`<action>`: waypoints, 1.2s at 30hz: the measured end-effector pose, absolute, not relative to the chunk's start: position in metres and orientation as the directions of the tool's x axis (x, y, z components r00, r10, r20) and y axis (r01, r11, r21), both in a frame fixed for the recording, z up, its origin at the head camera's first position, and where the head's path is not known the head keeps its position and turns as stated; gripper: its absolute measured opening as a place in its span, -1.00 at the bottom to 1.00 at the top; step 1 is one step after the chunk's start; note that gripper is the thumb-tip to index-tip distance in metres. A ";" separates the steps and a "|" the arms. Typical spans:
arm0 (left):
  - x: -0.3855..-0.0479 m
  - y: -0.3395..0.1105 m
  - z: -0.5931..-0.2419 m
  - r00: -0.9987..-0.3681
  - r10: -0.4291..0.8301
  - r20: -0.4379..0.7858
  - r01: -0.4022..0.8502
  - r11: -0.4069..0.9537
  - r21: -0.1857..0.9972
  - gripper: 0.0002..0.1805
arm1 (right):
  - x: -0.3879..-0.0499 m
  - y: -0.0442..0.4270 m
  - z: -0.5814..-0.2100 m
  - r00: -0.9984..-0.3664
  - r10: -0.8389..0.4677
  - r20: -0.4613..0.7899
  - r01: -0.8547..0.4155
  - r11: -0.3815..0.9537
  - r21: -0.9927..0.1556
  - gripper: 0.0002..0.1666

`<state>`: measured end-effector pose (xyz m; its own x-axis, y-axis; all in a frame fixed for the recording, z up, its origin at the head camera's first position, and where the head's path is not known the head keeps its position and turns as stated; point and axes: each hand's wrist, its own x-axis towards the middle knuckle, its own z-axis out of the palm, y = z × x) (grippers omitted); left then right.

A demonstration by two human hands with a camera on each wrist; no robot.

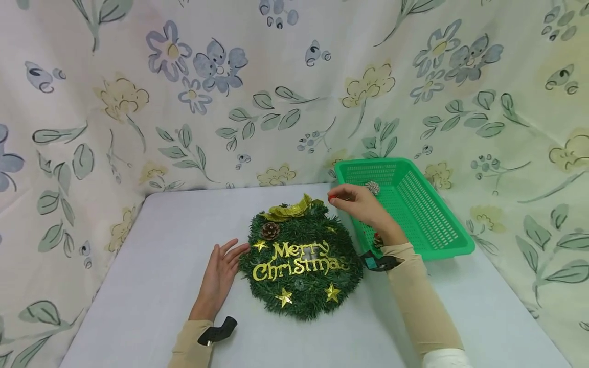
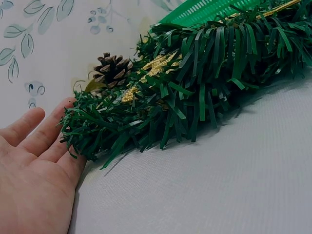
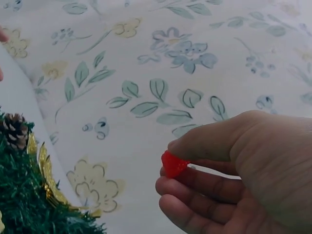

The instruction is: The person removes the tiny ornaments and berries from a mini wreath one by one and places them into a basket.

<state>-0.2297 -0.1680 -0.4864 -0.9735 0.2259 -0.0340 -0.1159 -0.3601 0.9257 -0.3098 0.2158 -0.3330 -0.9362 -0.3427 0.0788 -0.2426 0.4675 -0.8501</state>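
A green tinsel wreath [image 1: 301, 301] lies on the white table, with gold "Merry Christmas" lettering [image 1: 299, 264], gold stars [image 1: 332, 293], a pinecone [image 1: 270, 230] and a gold ribbon bow [image 1: 290, 209]. My left hand [image 1: 225, 263] rests at the wreath's left edge, fingers extended and touching the tinsel in the left wrist view. Above the wreath's upper right, my right hand [image 1: 361, 204] pinches a small red berry-like ornament [image 3: 174, 164] between thumb and fingers. Its full shape is partly hidden by the fingertips.
A green plastic basket [image 1: 442, 250] stands right of the wreath, behind my right forearm. Inside it are a whitish ball-like piece [image 1: 372, 188] and a pinecone with red bits [image 1: 378, 240]. A floral cloth [image 1: 257, 148] hangs behind the table [image 1: 170, 245].
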 end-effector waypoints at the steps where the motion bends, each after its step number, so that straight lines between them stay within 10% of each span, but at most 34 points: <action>1: -0.230 -0.168 -0.486 -0.974 0.223 -0.034 -0.114 -0.359 0.926 -0.17 | -0.310 0.217 -0.332 -0.936 -0.341 0.084 -0.246 0.469 -0.848 -0.69; 36: -0.228 -0.168 -0.486 -0.973 0.231 -0.023 -0.110 -0.369 0.923 -0.17 | -0.328 0.267 -0.328 -0.967 -0.252 0.015 -0.172 0.613 -0.771 -0.60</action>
<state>-0.2284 -0.1685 -0.4857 -0.9726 0.2315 -0.0234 -0.1101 -0.3692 0.9228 -0.3276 0.2670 -0.3276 -0.9675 -0.2525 0.0145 -0.1716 0.6131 -0.7711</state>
